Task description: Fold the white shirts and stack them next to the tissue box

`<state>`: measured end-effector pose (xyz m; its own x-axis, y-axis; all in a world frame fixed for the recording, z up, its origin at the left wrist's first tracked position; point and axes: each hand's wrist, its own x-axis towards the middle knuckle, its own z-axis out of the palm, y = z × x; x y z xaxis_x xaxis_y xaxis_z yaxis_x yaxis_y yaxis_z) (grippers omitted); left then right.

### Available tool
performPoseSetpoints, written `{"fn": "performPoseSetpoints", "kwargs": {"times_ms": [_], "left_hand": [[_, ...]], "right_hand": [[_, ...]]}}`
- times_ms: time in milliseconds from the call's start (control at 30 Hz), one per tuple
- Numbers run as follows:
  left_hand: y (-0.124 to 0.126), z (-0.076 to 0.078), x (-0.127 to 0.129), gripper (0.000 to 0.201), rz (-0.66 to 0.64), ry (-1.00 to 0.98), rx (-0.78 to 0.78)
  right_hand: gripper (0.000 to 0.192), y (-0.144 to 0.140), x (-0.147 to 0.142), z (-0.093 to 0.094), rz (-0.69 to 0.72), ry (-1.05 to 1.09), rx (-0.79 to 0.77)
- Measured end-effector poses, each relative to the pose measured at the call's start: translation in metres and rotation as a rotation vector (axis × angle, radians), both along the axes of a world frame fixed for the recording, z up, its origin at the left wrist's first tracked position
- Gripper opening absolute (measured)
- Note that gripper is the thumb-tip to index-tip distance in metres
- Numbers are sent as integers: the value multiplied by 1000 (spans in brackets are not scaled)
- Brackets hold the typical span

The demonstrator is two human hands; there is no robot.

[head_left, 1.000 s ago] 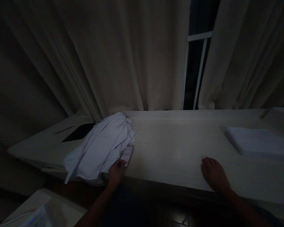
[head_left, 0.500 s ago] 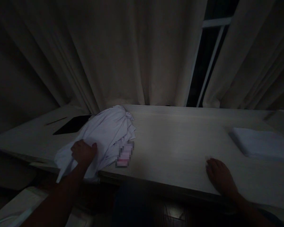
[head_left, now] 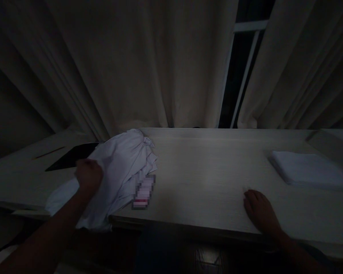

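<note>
A rumpled heap of white cloth (head_left: pixel 122 163), which looks like a garment, lies on the left half of the desk and partly hangs over its front edge. My left hand (head_left: pixel 89 174) is closed at the heap's left side, its fingers seemingly gripping the fabric, though dimness and blur soften the detail. On the pale desk (head_left: pixel 200 182) my right hand (head_left: pixel 258 207) rests near the front edge, fingers lying on the surface and holding nothing visible. A pixelated pinkish item (head_left: pixel 143 192) lies against the heap's right side.
A folded white stack (head_left: pixel 311 169) sits at the desk's right. Left of the heap are a flat black sheet or board (head_left: pixel 71 156) and a thin pencil-like stick (head_left: pixel 49 152). Curtains (head_left: pixel 125 68) hang behind the desk, with a dark window gap (head_left: pixel 240 72).
My left hand has shifted left and up across the cloth and closed into a fist. My right hand stays on the desk. The whole view has turned slightly right.
</note>
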<state>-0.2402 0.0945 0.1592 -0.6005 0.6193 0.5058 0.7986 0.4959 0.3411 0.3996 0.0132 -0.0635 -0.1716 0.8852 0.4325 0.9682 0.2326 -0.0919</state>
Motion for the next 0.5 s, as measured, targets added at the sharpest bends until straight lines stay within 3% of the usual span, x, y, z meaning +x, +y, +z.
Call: {"fn": "performPoseSetpoints", "kwargs": {"times_ms": [100,200,233,367,500], "left_hand": [[13,-5,71,27,-252,-55,52],[9,-20,171,22,-475,-131,76],[2,-27,207,20,-607,-272,113],[-45,-56,345,15,-978,-735,46],[-114,-78,444,19,-1250,-989,-100]], "right_hand": [[32,-1,-1,2,-11,14,-5],[31,-3,-3,5,-14,25,-5],[31,-3,-5,7,-16,28,-2],[31,-5,-13,18,-34,46,-14],[35,-15,-15,31,-40,129,-83]]}}
